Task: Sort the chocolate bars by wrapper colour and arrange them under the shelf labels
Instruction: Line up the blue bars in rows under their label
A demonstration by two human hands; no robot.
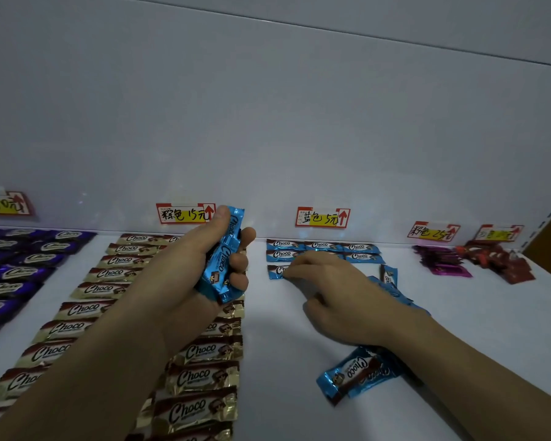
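Note:
My left hand [201, 265] grips a small stack of blue-wrapped Choco bars [225, 256], held upright above the gold rows. My right hand [334, 291] lies over the white shelf, its fingertips touching a blue bar [275, 271] in the third row under the blue label [322, 217]. Two neat rows of blue bars [323, 250] lie just behind it. Loose blue bars [352, 375] sit under my right forearm, and more [390, 276] show beyond my wrist.
Gold bars [188, 377] fill two columns under the brown label [185, 213]. Purple bars [23, 259] lie at the left under a partly cut-off label [4, 203]. Magenta bars [442, 261] and red bars [497, 259] are piled at the far right below their labels.

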